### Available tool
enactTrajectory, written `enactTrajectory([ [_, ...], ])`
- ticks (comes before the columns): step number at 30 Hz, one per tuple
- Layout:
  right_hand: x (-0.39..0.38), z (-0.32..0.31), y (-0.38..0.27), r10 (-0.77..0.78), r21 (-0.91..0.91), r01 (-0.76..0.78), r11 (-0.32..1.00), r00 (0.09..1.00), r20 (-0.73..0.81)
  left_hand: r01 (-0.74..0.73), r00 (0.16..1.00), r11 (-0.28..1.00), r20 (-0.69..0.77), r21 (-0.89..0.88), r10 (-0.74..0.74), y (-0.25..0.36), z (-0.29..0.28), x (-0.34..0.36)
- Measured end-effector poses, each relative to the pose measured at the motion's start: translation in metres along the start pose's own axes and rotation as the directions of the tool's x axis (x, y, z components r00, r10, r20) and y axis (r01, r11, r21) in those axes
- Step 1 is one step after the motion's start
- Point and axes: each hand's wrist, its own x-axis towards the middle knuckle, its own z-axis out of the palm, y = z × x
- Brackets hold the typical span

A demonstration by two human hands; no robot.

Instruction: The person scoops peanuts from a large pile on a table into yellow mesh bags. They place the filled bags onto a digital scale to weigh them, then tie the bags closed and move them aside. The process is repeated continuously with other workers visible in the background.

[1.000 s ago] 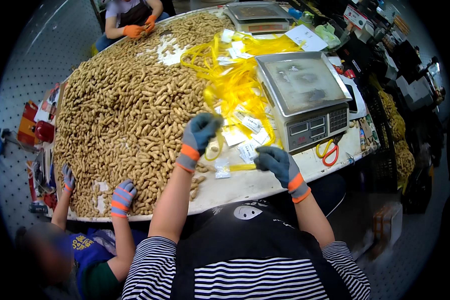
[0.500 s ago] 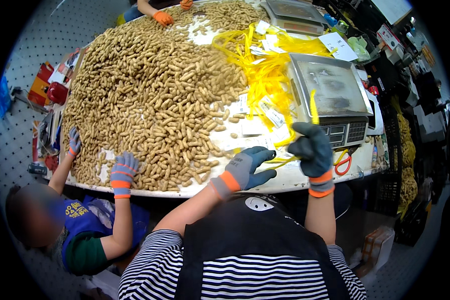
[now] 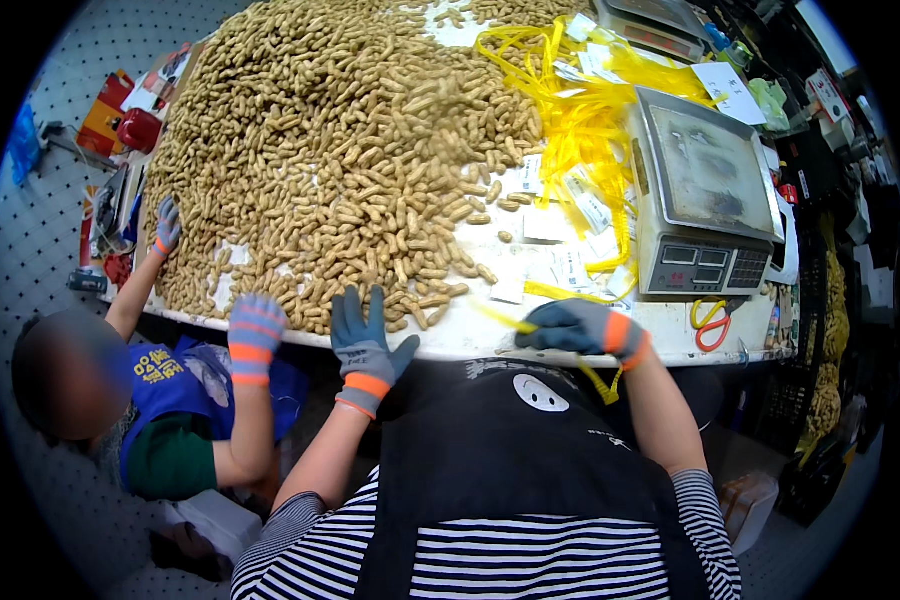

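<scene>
Head view: the left hand (image 3: 363, 345) spreads on the near peanuts (image 3: 370, 190), heaped upper left to centre; the right hand (image 3: 568, 328), right of centre, grips a yellow strip (image 3: 603, 386). Careless sweeping could spill nuts off the table (image 3: 460, 340); a loose grip could drop the strip.

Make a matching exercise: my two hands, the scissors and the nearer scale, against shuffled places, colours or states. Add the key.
1. left hand
2. right hand
3. scissors
4. nearer scale

A. yellow and red handles
B. holding a yellow strip
C. topped by a metal pan
D. open, at the near edge of the peanuts

Pairs: 1-D, 2-B, 3-A, 4-C
</scene>
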Motion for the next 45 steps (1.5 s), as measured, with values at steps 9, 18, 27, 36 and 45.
enactTrajectory([
  [9, 0.133, 0.045, 0.024, 0.039, -0.517, 0.159, 0.841, 0.935, 0.351, 0.312, 0.948, 0.949, 0.055, 0.053, -0.315, 0.011, 0.045, 0.027],
  [18, 0.131, 0.01, 0.013, -0.1, -0.225, 0.067, 0.972, 0.985, -0.139, -0.003, 0.844, 0.879, -0.473, -0.477, -0.253, -0.022, 0.015, 0.083],
  [27, 0.084, 0.055, 0.067, 0.188, 0.29, -0.145, 0.946, 0.974, -0.124, 0.258, 0.964, 0.966, 0.068, -0.002, -0.257, -0.002, 0.032, 0.151],
  [36, 0.084, 0.045, 0.064, 0.348, 0.384, -0.267, 0.884, 0.925, -0.156, 0.008, 0.939, 0.967, -0.331, -0.254, -0.095, -0.012, 0.001, 0.129],
  [45, 0.083, 0.042, 0.061, 0.382, 0.549, -0.253, 0.797, 0.915, -0.133, 0.572, 0.665, 0.694, 0.743, -0.437, -0.08, -0.074, -0.073, 0.011],
])
